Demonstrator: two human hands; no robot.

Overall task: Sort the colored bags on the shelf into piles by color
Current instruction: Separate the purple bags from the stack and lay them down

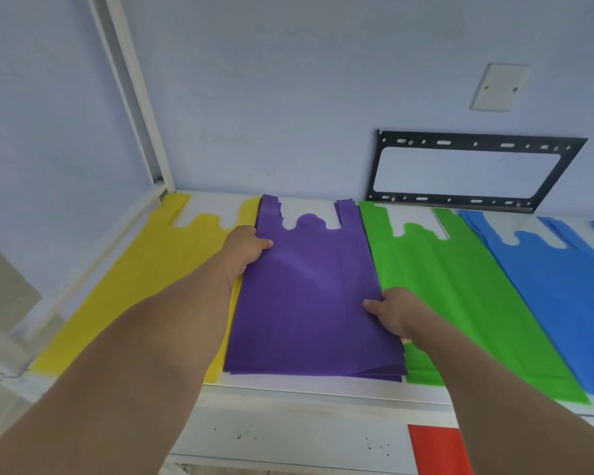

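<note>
- Head view is showing my left hand (pixel 249 246) pinching the purple pile (pixel 309 296) at its left edge, and my right hand (pixel 393 311) gripping its right edge lower down.
- That pile is lying on the shelf (pixel 288 389) between the yellow bags (pixel 144 279) and the green bags (pixel 450 289), with the blue bags (pixel 549 275) farther right.
- I am judging the job as squaring: nudging both sides inward evenly, keeping edges off the neighbouring colours.

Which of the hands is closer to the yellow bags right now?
The left hand. It grips the purple pile's left edge, right beside the yellow bags. The right hand holds the purple pile's right edge, next to the green bags.
</note>
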